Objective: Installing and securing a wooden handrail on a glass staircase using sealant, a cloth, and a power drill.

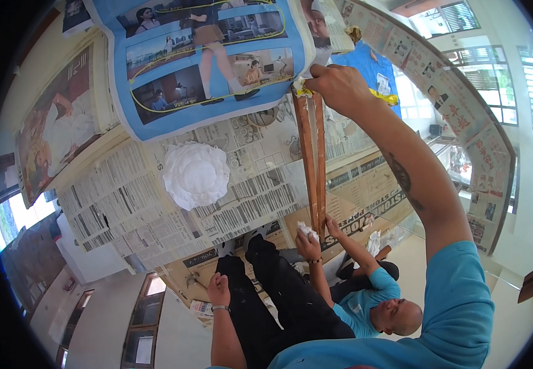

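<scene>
My right hand [339, 88] reaches far up. Its fingers are pinched at a crumpled white and yellow wad [303, 90], at the top end of two long reddish-brown wooden strips [307, 147] with a pale gap between them. What exactly the fingertips grip is partly hidden. My left hand [219, 291] hangs low by my black trousers, curled into a loose fist, with nothing showing in it. Near the strips' lower end, a co-worker in a teal shirt has one hand [333, 226] by the wood. The co-worker's other hand [308, 245] holds crumpled white material [306, 230].
A newspaper-covered surface [242, 166] carries a round, ruffled white thing [197, 175]. A blue picture sheet [211, 61] spreads at the far side. The co-worker [365, 307] is low on my right. Printed cardboard [365, 190] lies beside the strips. A hammer [196, 280] lies near my left hand.
</scene>
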### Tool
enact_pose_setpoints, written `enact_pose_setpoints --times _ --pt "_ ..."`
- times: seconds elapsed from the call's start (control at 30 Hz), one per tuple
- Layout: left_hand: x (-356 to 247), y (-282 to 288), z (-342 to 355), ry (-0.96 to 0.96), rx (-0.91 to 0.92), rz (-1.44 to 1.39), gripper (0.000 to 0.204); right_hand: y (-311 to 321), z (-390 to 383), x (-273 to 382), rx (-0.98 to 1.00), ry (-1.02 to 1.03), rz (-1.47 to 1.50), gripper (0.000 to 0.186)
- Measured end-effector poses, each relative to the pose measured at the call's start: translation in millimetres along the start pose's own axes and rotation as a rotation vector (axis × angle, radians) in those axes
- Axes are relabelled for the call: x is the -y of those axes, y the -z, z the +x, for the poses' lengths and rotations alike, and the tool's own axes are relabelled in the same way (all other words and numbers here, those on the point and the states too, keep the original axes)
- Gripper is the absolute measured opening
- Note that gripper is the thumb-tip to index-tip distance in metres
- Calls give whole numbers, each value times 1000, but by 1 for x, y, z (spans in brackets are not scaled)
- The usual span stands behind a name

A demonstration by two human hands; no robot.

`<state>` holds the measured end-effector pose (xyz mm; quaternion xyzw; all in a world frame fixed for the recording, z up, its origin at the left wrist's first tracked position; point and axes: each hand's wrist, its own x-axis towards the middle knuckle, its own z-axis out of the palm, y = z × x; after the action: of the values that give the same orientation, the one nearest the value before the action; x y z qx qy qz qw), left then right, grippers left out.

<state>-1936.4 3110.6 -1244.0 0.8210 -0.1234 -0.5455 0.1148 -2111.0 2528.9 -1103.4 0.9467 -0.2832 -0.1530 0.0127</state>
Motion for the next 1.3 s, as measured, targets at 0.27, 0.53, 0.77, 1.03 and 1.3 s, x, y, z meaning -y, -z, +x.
enact_pose_setpoints --times 0.27,0.53,0.77,1.03,1.3 --pt "-5 7 3 21 -19 -20 44 20 -10 1 107 -35 199 25" --pt "-15 23 -11 29 -47 -17 39 68 58 -22 -377 -633 1455 26" --pt "4 37 -16 3 -96 -75 39 36 148 4 -792 -912 2521 27" --pt "8 43 0 -5 -128 -54 39 5 90 -28 -561 -1087 2032 38" --pt "-59 27 29 -101 -8 -52 37 -48 -14 30 -328 -658 604 63"
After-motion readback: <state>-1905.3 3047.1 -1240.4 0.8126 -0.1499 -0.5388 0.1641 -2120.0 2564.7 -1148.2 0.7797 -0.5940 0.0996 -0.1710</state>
